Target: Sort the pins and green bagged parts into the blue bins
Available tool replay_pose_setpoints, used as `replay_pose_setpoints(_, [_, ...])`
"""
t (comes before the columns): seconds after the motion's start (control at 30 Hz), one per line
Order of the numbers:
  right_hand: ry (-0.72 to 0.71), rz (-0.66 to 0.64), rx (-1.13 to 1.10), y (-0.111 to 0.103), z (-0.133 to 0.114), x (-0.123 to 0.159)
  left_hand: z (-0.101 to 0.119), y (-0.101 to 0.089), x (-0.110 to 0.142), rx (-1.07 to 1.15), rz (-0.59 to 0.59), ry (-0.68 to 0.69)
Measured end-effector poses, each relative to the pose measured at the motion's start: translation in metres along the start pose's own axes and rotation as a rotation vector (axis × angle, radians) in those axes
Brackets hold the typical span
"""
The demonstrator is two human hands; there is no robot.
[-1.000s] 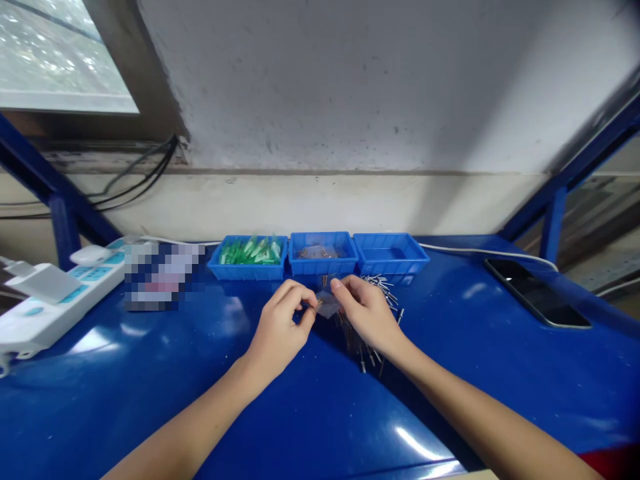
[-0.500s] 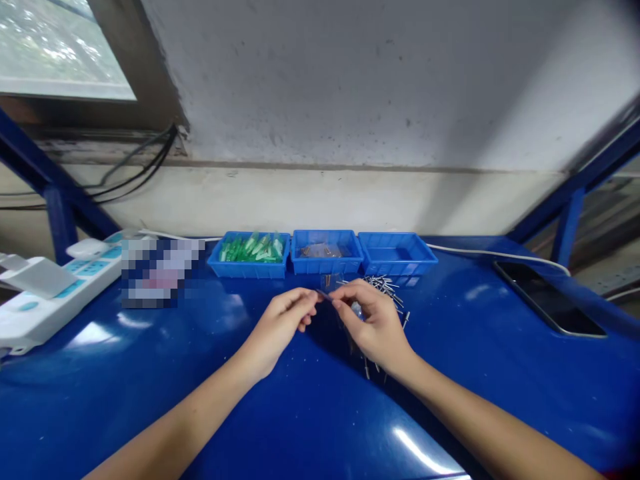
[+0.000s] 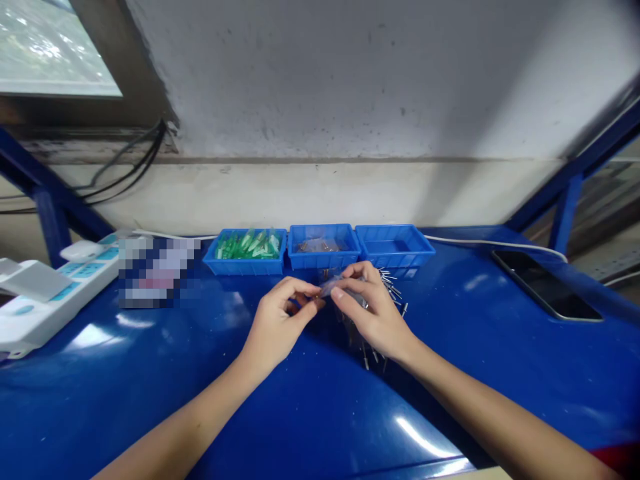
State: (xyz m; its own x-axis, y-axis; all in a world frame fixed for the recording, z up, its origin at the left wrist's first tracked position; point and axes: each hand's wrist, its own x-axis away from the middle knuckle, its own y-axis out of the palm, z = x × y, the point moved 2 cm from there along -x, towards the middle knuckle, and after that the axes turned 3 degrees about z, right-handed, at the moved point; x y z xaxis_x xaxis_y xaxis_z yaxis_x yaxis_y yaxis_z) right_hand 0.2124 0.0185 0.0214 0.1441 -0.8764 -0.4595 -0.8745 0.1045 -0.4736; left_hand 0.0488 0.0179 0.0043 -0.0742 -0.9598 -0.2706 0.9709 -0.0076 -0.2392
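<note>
A small clear plastic bag (image 3: 329, 287) is stretched between my two hands above the blue table. My left hand (image 3: 286, 313) pinches its left edge between thumb and fingers. From the other side, my right hand (image 3: 367, 303) grips the bag with thumb and forefinger, its other fingers curled over. Loose pop rivets (image 3: 393, 287) lie in a pile behind and beneath my right hand, which hides part of them. Just beyond the hands, another clear bag with coppery pieces (image 3: 327, 272) lies on the table, partly covered.
Along the back stand a blue bin with green packets (image 3: 245, 267), a blue bin with clear bags of coppery pieces (image 3: 325, 260) and a third blue bin (image 3: 395, 259). A white power strip (image 3: 50, 300) is at left, a phone (image 3: 547, 285) at right.
The bag now shows more opened out between my fingers. My left fingers have spread and turned around its edge, and my right fingers have lifted slightly. The view has shifted a little.
</note>
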Motion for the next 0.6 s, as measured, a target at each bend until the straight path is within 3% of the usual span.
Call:
replay_pose_setpoints(0.1, [0.131,-0.052,-0.14,0.0001,0.0021,-0.0019,0.0045,0.0007,0.0033,-0.214,0.026,0.204])
replay_pose_setpoints(0.17, [0.197,-0.059,-0.181,0.0015,0.0035,-0.0004,0.0056,0.0015,0.0038,-0.275,0.001,0.213])
replay_pose_setpoints(0.23, [0.148,-0.024,-0.13,0.002,0.0025,0.0017,0.0042,0.0026,0.0025,-0.207,-0.078,0.1])
replay_pose_setpoints(0.3, [-0.004,0.004,-0.029,0.0017,-0.0007,0.0036,0.0012,0.0033,0.0004,-0.034,-0.151,-0.086])
replay_pose_setpoints(0.43, [-0.23,-0.029,0.074,0.0022,-0.0039,0.0057,-0.0035,0.0026,-0.0026,0.387,-0.126,-0.409])
replay_pose_setpoints(0.5, [-0.263,-0.019,0.072,0.0022,-0.0028,0.0056,-0.0037,0.0013,-0.0036,0.443,-0.092,-0.423])
replay_pose_setpoints(0.6, [-0.258,0.021,0.072,0.0011,-0.0017,0.0047,-0.0021,-0.0015,-0.004,0.253,-0.036,-0.273])
